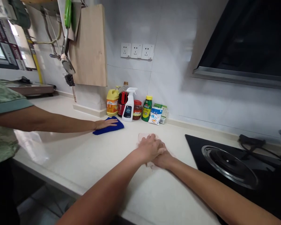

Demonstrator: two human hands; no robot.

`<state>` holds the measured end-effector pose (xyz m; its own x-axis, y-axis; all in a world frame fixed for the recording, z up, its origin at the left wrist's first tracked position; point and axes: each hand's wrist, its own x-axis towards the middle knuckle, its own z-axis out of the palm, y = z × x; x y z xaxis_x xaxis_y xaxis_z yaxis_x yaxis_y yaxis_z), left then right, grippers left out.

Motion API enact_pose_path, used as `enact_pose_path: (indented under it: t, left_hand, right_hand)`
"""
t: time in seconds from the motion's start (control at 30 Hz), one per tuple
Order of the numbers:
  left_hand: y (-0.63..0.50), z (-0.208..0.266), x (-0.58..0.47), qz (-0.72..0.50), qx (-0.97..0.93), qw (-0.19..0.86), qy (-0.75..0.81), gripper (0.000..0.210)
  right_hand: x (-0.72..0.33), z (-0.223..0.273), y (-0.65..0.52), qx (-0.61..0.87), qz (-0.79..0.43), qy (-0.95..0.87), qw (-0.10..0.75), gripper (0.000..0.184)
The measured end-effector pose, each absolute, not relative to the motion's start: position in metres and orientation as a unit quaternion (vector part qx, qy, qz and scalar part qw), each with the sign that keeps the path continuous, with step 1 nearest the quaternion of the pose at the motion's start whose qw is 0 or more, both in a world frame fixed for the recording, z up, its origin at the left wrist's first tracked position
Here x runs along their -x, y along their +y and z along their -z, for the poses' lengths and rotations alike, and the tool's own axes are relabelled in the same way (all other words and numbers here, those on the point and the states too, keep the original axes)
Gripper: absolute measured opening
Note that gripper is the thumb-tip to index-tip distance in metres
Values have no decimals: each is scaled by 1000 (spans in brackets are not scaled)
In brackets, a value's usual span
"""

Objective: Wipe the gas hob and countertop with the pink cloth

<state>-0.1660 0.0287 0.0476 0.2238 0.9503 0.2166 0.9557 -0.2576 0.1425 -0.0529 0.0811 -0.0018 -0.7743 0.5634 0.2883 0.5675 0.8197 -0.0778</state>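
Note:
A pale pinkish cloth [142,136] lies on the white countertop [103,162], partly hidden beneath my hands. My left hand [150,147] is closed, its fingers bent over the cloth and overlapping my right hand. Pressed down on the same cloth, my right hand [163,158] is closed too, with most of its fingers covered by the left. Behind them, against the wall, stand a white spray bottle [128,107], a jar with a red lid [137,111], a green bottle with a yellow cap [147,109] and a white and blue packet [155,116].
At the left, another person's hand [106,123] lies flat on a blue cloth [114,126]. A black gas stove [199,156] borders the counter on the right, under a dark range hood [245,40]. A yellow jug [112,101] stands by the wall corner, below a wooden board [90,47].

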Motion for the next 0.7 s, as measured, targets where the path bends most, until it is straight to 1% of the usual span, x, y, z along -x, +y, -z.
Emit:
enact_pose_path:
  t: [0.07, 0.13, 0.2, 0.27, 0.37, 0.47, 0.6, 0.7]
  left_hand:
    - [28, -46, 165, 133, 789, -15, -599, 49]
    - [26, -45, 163, 147, 792, -70, -589, 51]
    - [23, -44, 158, 161, 792, -130, -574, 53]
    - [21, -41, 153, 170, 800, -166, -551, 53]
    - [17, -35, 147, 174, 820, -172, -517, 46]
    - [15, -30, 145, 179, 831, -164, -500, 41]
    - [18, -31, 144, 200, 825, -180, -497, 41]
    - [23, -30, 144, 206, 821, -208, -490, 49]
  right_hand:
    - [37, -1, 54, 261, -12, -952, 157, 66]
    - [15, -3, 29, 237, -37, -959, 152, 64]
    - [-10, -4, 7, 239, -54, -961, 131, 60]
    - [-34, -4, -14, 244, -63, -962, 106, 57]
    - [-64, -5, -39, 226, -87, -968, 62, 59]
    - [-80, -8, -49, 192, -103, -975, 44, 61]
    - [-75, -11, -32, 161, -95, -981, 57, 61]
    - [-60, -11, -2, 178, -76, -978, 83, 60]
